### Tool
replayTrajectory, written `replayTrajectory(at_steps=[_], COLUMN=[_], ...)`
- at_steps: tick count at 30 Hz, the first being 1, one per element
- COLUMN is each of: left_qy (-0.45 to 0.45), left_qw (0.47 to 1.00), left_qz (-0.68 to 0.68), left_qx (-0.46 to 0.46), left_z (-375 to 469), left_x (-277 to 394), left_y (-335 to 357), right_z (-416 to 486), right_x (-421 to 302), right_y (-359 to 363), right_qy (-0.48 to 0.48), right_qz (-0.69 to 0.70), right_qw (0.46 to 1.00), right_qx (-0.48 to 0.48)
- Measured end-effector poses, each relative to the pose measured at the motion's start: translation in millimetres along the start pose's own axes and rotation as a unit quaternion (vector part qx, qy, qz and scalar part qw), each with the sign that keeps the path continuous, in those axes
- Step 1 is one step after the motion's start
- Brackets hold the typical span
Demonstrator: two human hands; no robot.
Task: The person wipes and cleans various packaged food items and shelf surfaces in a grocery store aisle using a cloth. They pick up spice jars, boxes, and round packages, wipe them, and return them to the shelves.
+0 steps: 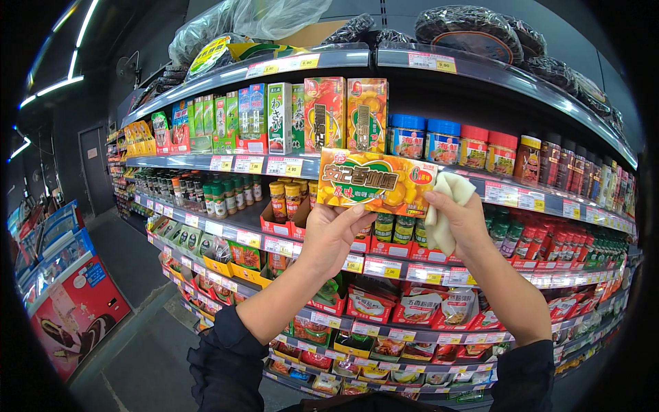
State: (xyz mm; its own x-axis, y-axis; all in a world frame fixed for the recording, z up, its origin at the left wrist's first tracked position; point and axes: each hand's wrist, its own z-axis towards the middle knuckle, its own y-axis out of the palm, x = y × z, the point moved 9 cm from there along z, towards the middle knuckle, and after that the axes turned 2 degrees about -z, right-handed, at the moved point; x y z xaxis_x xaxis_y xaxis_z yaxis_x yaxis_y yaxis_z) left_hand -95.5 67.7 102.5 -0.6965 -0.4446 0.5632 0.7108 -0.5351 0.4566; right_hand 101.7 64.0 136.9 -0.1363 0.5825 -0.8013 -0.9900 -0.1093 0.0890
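A yellow-orange curry seasoning box (373,183) is held up lengthwise in front of the shelves. My left hand (337,232) grips its lower left edge, thumb on the front face. At its right end, my right hand (458,219) pinches the box together with a folded pale cloth (450,201). Just behind stand two upright curry boxes on the second shelf, a red-orange one (324,116) and a yellow one (366,118). My held box hides part of the shelf edge below them.
Green wasabi boxes (279,118) stand left on that shelf; blue-lidded jars (406,135) and red-lidded jars (472,147) stand right. Lower shelves carry spice bottles (278,201) and seasoning packets (419,304). Wrapped dark round packs (466,31) lie on top. A chest freezer (77,304) stands left across the aisle.
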Motion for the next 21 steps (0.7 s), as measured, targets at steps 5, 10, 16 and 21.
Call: replayTrajectory(at_steps=[5,10,16,21], left_qy=[-0.006,-0.041,-0.018,-0.009], left_qw=[1.0,0.998,0.992,0.994], left_qz=[0.014,0.035,0.104,0.089], left_qx=[0.009,0.028,0.071,0.059], left_z=[-5.8,-14.8,-23.2,-16.8], left_x=[-1.8,-14.9,-6.9,8.7], left_y=[1.3,4.3,-1.4,-3.9], right_z=[0.2,-9.5,-17.2,-15.9], right_x=[5.5,13.9,23.2,33.2], right_y=[3.2,15.0,33.7,39.3], right_qy=[-0.001,0.025,0.041,0.072], right_qz=[0.022,0.048,0.075,0.082], right_qw=[1.0,0.998,0.993,0.99], right_qx=[-0.008,-0.039,-0.078,-0.085])
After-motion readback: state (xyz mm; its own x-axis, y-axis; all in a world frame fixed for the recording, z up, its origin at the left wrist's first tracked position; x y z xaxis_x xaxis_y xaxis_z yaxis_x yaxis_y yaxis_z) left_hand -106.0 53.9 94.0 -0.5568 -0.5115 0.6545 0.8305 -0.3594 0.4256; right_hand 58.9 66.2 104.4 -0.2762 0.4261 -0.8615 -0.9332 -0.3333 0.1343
